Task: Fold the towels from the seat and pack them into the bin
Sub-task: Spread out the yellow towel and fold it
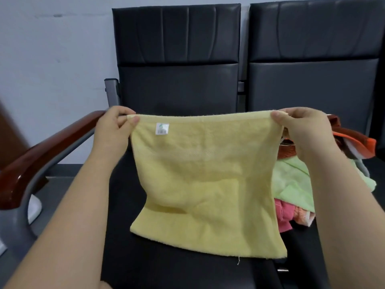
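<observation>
While its lower edge is resting on the seat point(125, 257), the left hand point(113, 130) and right hand point(302, 128) are pinching the yellow towel point(204, 184) by its top corners, apparently doubled.

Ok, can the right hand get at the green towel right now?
Probably yes, once freed: the right hand pinches the yellow towel, but the green towel lies just below it, its top uncovered.

Brightness: the scene is lit evenly and softly; no hard shadows are cast.
Glare: small highlights are seen on the glossy armrest point(19, 177) at left.
Sheen: dull reflections are carried by the seat backs point(177, 38).
Distortion: straight edges are bowed toward the frame borders.
Sharpness: slight softness is noted throughout.
</observation>
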`<state>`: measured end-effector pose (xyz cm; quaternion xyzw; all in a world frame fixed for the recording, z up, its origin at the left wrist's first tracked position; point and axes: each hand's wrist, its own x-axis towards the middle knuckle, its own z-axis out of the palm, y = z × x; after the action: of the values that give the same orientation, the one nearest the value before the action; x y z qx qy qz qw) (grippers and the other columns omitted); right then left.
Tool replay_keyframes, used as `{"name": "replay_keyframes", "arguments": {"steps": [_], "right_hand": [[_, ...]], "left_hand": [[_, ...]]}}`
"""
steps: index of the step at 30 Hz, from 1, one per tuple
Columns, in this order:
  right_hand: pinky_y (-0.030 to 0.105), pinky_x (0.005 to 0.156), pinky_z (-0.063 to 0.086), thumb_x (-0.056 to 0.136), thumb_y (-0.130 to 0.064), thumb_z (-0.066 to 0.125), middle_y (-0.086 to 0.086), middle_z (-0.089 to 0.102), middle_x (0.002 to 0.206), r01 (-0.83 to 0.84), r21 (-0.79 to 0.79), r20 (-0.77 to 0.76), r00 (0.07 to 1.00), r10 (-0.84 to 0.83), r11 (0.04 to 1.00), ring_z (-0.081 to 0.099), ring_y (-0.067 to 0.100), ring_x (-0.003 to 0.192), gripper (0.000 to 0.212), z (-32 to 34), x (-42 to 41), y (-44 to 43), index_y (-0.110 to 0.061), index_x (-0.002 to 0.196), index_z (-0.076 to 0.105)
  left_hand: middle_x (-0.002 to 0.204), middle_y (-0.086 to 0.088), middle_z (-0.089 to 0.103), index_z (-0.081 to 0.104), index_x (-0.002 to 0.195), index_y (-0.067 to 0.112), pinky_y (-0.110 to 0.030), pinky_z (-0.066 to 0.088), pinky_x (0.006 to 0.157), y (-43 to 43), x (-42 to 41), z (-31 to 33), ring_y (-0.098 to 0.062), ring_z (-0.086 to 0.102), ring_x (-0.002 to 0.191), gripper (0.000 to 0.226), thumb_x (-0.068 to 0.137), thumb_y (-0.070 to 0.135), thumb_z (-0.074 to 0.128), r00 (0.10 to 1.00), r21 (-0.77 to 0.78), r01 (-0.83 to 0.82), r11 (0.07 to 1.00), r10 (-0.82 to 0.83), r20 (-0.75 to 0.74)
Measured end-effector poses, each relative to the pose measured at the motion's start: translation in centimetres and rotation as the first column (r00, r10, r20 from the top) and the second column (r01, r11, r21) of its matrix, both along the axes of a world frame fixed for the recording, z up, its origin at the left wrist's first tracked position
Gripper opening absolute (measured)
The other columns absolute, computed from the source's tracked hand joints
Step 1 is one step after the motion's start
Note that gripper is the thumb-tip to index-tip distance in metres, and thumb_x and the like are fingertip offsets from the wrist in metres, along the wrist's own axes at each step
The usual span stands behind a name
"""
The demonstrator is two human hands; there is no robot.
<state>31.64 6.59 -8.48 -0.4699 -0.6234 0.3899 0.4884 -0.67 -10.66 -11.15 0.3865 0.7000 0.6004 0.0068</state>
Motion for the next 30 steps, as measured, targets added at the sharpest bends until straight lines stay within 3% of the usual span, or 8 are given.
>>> {"name": "replay_keyframes", "arguments": {"steps": [4, 8, 11, 14, 18, 24, 27, 30], "right_hand": [[0.042, 0.079, 0.061, 0.085, -0.028, 0.078, 0.005, 0.071, 0.089, -0.002, -0.120, 0.009, 1.000, 0.003, 0.993, 0.069, 0.024, 0.082, 0.016, -1.6, -0.7, 0.5, -0.015, 0.093, 0.075], [0.030, 0.061, 0.047, 0.079, -0.025, 0.080, 0.007, 0.058, 0.074, -0.043, -0.227, 0.034, 0.998, 0.052, 0.973, 0.053, 0.025, 0.066, 0.024, -2.9, -2.5, -0.4, -0.004, 0.089, 0.073], [0.026, 0.055, 0.045, 0.079, -0.026, 0.080, 0.001, 0.063, 0.068, -0.131, -0.261, -0.006, 0.991, 0.135, 0.956, 0.054, 0.018, 0.060, 0.020, -3.7, -4.8, -2.3, -0.010, 0.088, 0.073], [0.025, 0.054, 0.045, 0.082, -0.022, 0.078, -0.005, 0.054, 0.054, -0.238, -0.261, -0.027, 0.971, 0.240, 0.936, 0.049, 0.014, 0.052, 0.018, -3.9, -6.9, -4.5, -0.008, 0.075, 0.069], [0.043, 0.076, 0.058, 0.082, -0.022, 0.079, 0.020, 0.065, 0.077, -0.310, -0.216, 0.024, 0.946, 0.323, 0.926, 0.057, 0.020, 0.071, 0.026, -4.0, -8.5, -6.2, 0.000, 0.092, 0.072], [0.025, 0.066, 0.052, 0.086, -0.026, 0.076, -0.003, 0.071, 0.089, -0.263, -0.086, 0.130, 0.953, 0.273, 0.961, 0.064, 0.011, 0.078, 0.015, -4.1, -8.6, -6.4, -0.015, 0.096, 0.075], [0.025, 0.066, 0.051, 0.086, -0.027, 0.075, -0.006, 0.069, 0.084, -0.265, -0.040, 0.183, 0.946, 0.268, 0.963, 0.060, 0.007, 0.072, 0.012, -4.0, -8.8, -6.7, -0.016, 0.092, 0.073], [0.028, 0.074, 0.054, 0.088, -0.024, 0.072, -0.006, 0.069, 0.085, -0.282, -0.003, 0.241, 0.931, 0.274, 0.959, 0.064, 0.009, 0.080, 0.012, -4.1, -9.1, -7.1, -0.015, 0.096, 0.075]], "left_hand": [[0.100, -0.006, 0.067, 0.059, 0.106, 0.015, -0.046, 0.059, 0.081, 0.9, 1.0, -1.6, -0.027, 0.066, 0.094, 0.014, 0.101, 0.028, 0.056, 0.998, -0.264, -0.014, 0.964, 0.029, 0.052], [0.094, -0.004, 0.064, 0.061, 0.093, 0.015, -0.040, 0.057, 0.073, 1.7, 3.2, -2.0, -0.022, 0.061, 0.080, 0.020, 0.098, 0.033, 0.055, 0.991, -0.432, 0.043, 0.901, 0.018, 0.135], [0.097, 0.001, 0.065, 0.064, 0.099, 0.019, -0.034, 0.053, 0.066, 2.4, 6.0, -1.3, -0.018, 0.061, 0.081, 0.015, 0.098, 0.033, 0.057, 0.979, -0.368, 0.105, 0.924, -0.031, 0.202], [0.102, -0.001, 0.067, 0.063, 0.104, 0.021, -0.039, 0.061, 0.073, 3.1, 9.2, -0.6, -0.018, 0.068, 0.081, 0.013, 0.097, 0.030, 0.059, 0.949, -0.273, 0.216, 0.937, -0.135, 0.285], [0.089, -0.003, 0.072, 0.065, 0.100, 0.021, -0.042, 0.063, 0.075, 3.8, 11.8, -0.8, -0.014, 0.071, 0.059, 0.009, 0.093, 0.027, 0.062, 0.944, -0.296, 0.277, 0.914, -0.200, 0.264], [0.094, -0.003, 0.068, 0.059, 0.111, 0.019, -0.026, 0.056, 0.066, 3.2, 12.1, -0.5, -0.008, 0.070, 0.051, 0.015, 0.097, 0.023, 0.060, 0.934, -0.337, 0.291, 0.895, -0.190, 0.302], [0.089, -0.004, 0.071, 0.058, 0.113, 0.019, -0.032, 0.061, 0.073, 3.4, 12.3, -0.4, -0.012, 0.073, 0.057, 0.017, 0.098, 0.026, 0.061, 0.919, -0.333, 0.311, 0.890, -0.193, 0.343], [0.079, -0.004, 0.072, 0.057, 0.117, 0.021, -0.040, 0.063, 0.081, 3.6, 12.6, -0.4, -0.019, 0.075, 0.064, 0.016, 0.102, 0.023, 0.053, 0.904, -0.336, 0.325, 0.884, -0.186, 0.386]]}}
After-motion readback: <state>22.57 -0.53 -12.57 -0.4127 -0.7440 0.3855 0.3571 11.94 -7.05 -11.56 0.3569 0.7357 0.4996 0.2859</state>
